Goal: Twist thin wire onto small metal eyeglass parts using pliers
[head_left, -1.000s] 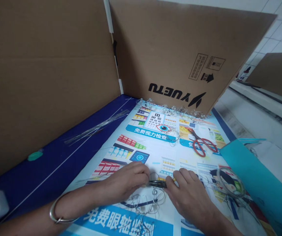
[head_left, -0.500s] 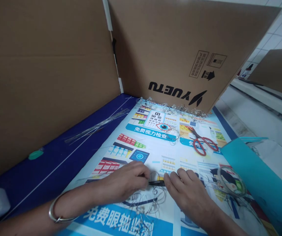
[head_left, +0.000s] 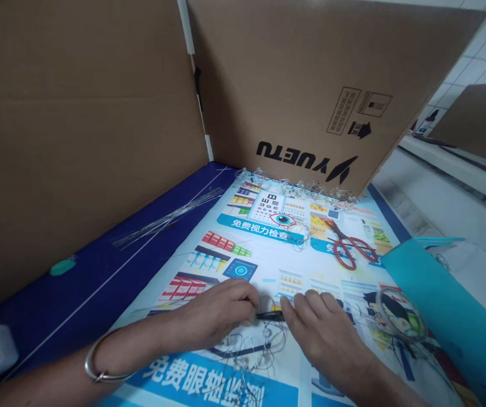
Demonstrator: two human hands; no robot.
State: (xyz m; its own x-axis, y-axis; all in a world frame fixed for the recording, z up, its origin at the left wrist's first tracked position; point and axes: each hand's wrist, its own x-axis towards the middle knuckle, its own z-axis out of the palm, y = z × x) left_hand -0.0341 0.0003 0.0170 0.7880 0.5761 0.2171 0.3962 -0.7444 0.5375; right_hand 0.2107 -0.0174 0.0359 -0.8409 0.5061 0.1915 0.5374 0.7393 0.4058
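My left hand [head_left: 221, 310] grips a small black-handled tool, probably pliers [head_left: 270, 316], low on a printed eye-care poster [head_left: 263, 257]. My right hand [head_left: 321, 339] lies just to the right of the tool's end, its fingers apart and its thumb almost touching it. Under and beyond both hands lies a tangle of thin silver wire [head_left: 251, 345]. Part of the tool is hidden by my left fingers. A bangle [head_left: 100, 362] circles my left wrist. Red-handled scissors [head_left: 352, 251] lie further up the poster, beyond my right hand.
A wire loop [head_left: 399, 314] lies to the right. Twisted wire pieces [head_left: 297, 187] line the poster's far edge, against a cardboard panel [head_left: 306, 85]. Straight wires [head_left: 170, 217] lie on dark blue cloth [head_left: 98, 277] to the left. A teal bag [head_left: 438, 294] is at the right.
My right hand has shifted slightly left and opened away from the tool, uncovering its end. My left hand stays on the tool. The view has tilted slightly.
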